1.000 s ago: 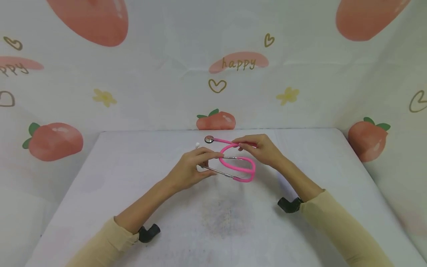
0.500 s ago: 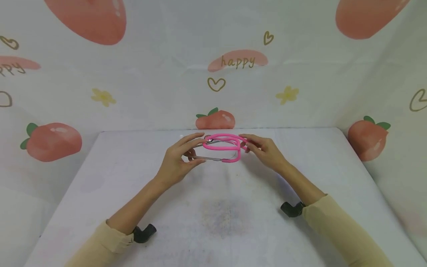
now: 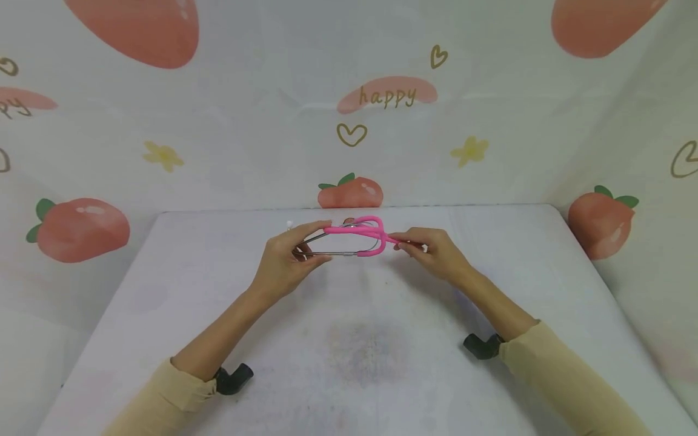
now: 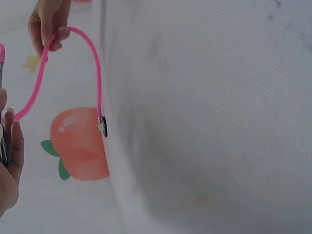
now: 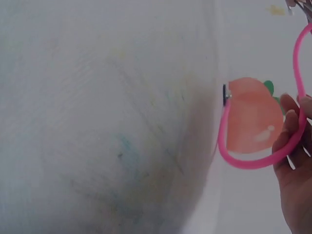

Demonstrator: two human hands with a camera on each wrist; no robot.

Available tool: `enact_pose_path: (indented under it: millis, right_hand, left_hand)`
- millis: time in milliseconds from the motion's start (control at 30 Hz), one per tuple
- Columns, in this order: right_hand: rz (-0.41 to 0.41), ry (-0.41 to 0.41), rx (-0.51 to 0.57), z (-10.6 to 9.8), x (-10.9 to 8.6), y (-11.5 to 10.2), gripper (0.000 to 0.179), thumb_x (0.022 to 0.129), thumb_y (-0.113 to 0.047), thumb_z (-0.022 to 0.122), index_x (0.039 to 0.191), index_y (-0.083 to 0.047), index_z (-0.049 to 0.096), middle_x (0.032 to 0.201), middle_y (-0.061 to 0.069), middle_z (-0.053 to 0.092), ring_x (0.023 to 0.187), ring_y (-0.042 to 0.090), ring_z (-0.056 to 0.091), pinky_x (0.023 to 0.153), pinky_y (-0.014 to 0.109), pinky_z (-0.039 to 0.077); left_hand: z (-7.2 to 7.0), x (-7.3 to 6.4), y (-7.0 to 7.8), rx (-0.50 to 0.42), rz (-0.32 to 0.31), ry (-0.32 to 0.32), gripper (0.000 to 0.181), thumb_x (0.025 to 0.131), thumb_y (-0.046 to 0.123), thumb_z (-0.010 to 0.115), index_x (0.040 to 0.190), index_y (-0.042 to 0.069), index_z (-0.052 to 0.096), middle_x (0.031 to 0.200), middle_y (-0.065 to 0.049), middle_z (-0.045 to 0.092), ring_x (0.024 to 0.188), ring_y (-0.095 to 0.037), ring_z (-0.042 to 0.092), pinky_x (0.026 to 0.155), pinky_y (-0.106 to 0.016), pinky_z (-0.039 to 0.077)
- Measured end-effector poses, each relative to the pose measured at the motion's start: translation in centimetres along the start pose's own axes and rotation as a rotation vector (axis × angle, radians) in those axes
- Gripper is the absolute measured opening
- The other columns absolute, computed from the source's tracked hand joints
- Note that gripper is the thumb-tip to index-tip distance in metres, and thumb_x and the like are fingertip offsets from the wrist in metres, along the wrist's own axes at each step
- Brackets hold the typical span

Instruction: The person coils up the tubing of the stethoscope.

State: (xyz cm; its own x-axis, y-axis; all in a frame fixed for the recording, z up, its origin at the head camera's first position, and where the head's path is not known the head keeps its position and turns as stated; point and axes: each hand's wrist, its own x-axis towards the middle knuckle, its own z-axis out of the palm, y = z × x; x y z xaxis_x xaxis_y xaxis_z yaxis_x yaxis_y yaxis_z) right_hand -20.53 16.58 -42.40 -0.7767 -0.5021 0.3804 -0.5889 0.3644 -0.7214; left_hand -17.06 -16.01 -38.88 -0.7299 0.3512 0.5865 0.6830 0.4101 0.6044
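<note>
A pink stethoscope (image 3: pixel 354 230) is held up between both hands over the far part of the table. My left hand (image 3: pixel 283 257) grips its metal ear tubes (image 3: pixel 327 253), fingers above and thumb below. One white ear tip (image 3: pixel 289 224) sticks out behind that hand. To the right, my right hand (image 3: pixel 436 254) pinches the pink tubing between thumb and fingers. From there the tubing (image 5: pixel 253 163) bends down in a curve and back up to the chest piece (image 5: pixel 226 95) in the right wrist view. The chest piece is mostly hidden behind the tubing in the head view.
A white cloth covers the table (image 3: pixel 360 387), with a greyish smudge near its middle. Behind it stands a white backdrop (image 3: pixel 262 121) printed with fruit, hearts and flowers. Black mounts (image 3: pixel 234 379) sit at both sleeve cuffs.
My left hand has moved left and a little away with the ear tubes. The tubing loop has risen and flattened in view. My right hand still pinches the tubing, slightly farther right.
</note>
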Motion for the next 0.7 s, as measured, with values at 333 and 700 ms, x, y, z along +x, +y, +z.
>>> enact_pose_path:
  millis: [333,700]
  right_hand:
    - [-0.032,-0.094,-0.079,0.3,-0.4,-1.3,0.031,0.087,-0.002,0.074,0.118,-0.007,0.073,0.089,0.002,0.072,0.069,0.011,0.055,0.06,0.022,0.05]
    - [-0.072,-0.181,-0.155,0.4,-1.1,-2.5,0.035,0.083,0.0,0.078,0.116,-0.01,0.075,0.086,0.001,0.07,0.069,0.007,0.055,0.06,0.022,0.051]
  left_hand:
    - [0.2,-0.2,-0.1,0.13,0.031,-0.01,0.072,0.075,0.013,0.088,0.14,0.019,0.059,0.119,-0.003,0.068,0.059,-0.009,0.059,0.058,-0.023,0.054]
    - [0.4,-0.4,-0.1,0.191,0.016,-0.023,0.07,0.076,0.015,0.088,0.139,0.018,0.06,0.12,-0.005,0.07,0.064,-0.011,0.064,0.057,-0.024,0.053]
